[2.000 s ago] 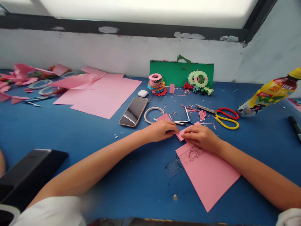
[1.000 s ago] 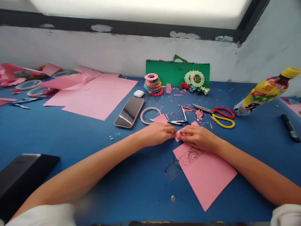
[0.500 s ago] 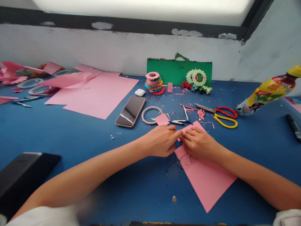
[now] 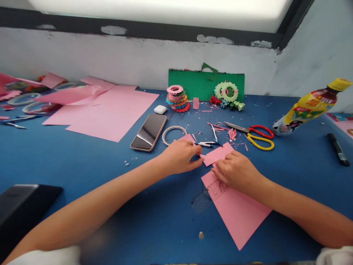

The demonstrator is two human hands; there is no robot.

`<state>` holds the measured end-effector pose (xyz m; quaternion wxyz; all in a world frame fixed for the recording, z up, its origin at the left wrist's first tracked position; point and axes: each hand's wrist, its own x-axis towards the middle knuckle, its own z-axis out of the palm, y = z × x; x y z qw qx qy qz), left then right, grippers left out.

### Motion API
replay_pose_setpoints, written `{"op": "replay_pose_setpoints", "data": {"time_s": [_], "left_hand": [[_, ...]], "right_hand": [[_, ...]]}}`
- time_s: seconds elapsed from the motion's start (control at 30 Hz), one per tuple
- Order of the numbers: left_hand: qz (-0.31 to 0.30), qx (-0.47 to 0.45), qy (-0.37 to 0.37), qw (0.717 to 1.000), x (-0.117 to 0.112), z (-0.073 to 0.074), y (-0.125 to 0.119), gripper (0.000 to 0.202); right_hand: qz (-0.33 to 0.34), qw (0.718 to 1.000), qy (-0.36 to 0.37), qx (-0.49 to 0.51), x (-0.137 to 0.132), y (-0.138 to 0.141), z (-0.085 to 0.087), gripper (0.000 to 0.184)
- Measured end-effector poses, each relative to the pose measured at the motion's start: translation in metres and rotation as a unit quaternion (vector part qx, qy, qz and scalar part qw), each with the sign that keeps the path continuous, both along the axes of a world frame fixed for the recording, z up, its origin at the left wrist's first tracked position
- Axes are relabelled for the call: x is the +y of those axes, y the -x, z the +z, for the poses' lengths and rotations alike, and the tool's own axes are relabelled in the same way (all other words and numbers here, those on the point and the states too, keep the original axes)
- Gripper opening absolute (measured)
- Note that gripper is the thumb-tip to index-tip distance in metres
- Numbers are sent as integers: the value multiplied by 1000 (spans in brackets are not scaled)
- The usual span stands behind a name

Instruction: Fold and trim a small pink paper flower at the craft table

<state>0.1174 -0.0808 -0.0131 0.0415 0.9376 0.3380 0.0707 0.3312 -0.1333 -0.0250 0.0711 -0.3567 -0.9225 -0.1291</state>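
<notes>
A blue table (image 4: 68, 158) is filling the view, running back to a scuffed white wall (image 4: 110, 62) under a dark window frame (image 4: 138, 29) with bright light behind it. On the table, just in front of the person, a small pink paper piece (image 4: 217, 153) is lying between both hands. The left hand (image 4: 180, 156) is curling its fingers nearly closed and pinching the piece's left corner. The right hand (image 4: 237, 171) is bending its fingers down on the piece's near edge; whether it is gripping or only pressing cannot be told. Its palm is resting on a larger pink sheet (image 4: 239, 217), which is partly covering a clear ruler (image 4: 200, 200).

A phone (image 4: 149, 137) and a tape ring (image 4: 172, 133) are lying just left of the hands, scissors (image 4: 256, 137) to the right, with a bottle (image 4: 309, 108) and a black marker (image 4: 338, 149) further right. Big pink sheets (image 4: 110, 110) are spreading over the left side. A green card (image 4: 198, 84) is leaning against the wall behind a stack of paper rings (image 4: 176, 98). Paper scraps are littering the middle.
</notes>
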Motion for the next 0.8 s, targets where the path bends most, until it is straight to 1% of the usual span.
{"op": "replay_pose_setpoints", "data": {"time_s": [0.07, 0.13, 0.2, 0.3, 0.4, 0.5, 0.6, 0.7, 0.8], "left_hand": [[-12, -43, 6, 999, 1, -9, -4, 30], [-14, -74, 23, 997, 2, -17, -6, 32], [-3, -94, 55, 994, 3, -22, -7, 29], [11, -115, 108, 987, 6, -22, -5, 20], [9, -145, 147, 978, 6, -20, -4, 8], [15, -175, 165, 971, 3, -17, -6, 8], [19, -182, 132, 974, -3, -15, -9, 8], [-18, -174, 67, 982, -10, -14, -11, 11], [-45, -189, 6, 981, -16, -16, -14, 10]], "right_hand": [[-19, 998, 22, 57, 8, -1, -6, 29], [-51, 989, 67, 121, 17, -2, -13, 23], [-76, 976, 116, 168, 23, -3, -18, 18], [-74, 962, 157, 210, 25, -3, -22, 22], [-50, 951, 176, 248, 25, -2, -23, 17], [-45, 939, 190, 284, 25, -2, -21, 12], [-50, 926, 199, 316, 24, -1, -17, 10], [-34, 915, 205, 347, 20, 1, -12, 9], [-13, 905, 204, 372, 14, 5, -10, 6]]}}
